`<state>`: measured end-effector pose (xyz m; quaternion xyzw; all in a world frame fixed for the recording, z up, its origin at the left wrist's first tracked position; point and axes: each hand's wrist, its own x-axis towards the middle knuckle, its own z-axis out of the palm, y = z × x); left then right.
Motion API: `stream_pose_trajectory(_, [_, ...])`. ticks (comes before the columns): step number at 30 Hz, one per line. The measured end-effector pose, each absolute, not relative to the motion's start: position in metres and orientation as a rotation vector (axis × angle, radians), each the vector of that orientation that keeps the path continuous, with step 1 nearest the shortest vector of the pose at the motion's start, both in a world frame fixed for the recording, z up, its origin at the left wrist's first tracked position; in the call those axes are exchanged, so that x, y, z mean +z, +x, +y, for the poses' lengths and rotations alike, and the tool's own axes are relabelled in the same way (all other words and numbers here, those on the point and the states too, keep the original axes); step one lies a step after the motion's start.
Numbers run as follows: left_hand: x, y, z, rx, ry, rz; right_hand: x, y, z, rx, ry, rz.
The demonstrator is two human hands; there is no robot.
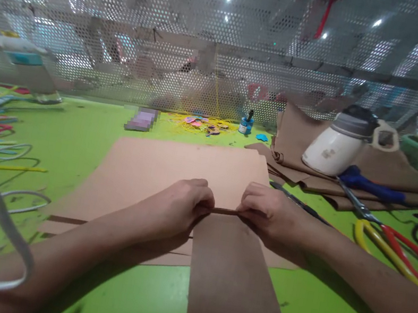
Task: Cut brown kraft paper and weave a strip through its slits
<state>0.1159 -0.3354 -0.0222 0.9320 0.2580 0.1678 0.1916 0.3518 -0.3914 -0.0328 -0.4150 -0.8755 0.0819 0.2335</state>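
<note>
On my head-cam feed I see L hand [188,204] & R hand [270,210], each firmly clamped on the far edge of brown strip [232,285], hands a little apart. The strip is over the stack of tan sheets [178,170] and runs past its near side. Blue btl. [245,125] stands behind this stack; scissors [375,217] lie on its R.

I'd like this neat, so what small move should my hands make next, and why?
Perhaps press the far edge of the brown paper strip flatter: your left hand and right hand pinch it near both corners, and the short stretch between them looks doubled over.
</note>
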Motion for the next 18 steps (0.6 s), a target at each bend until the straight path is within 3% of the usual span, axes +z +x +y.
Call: stream_pose_trajectory(18, [-0.008, 0.114, -0.351, 0.403, 2.881, 0.659, -0.027, 0.343, -0.416, -0.165, -1.301, -2.558])
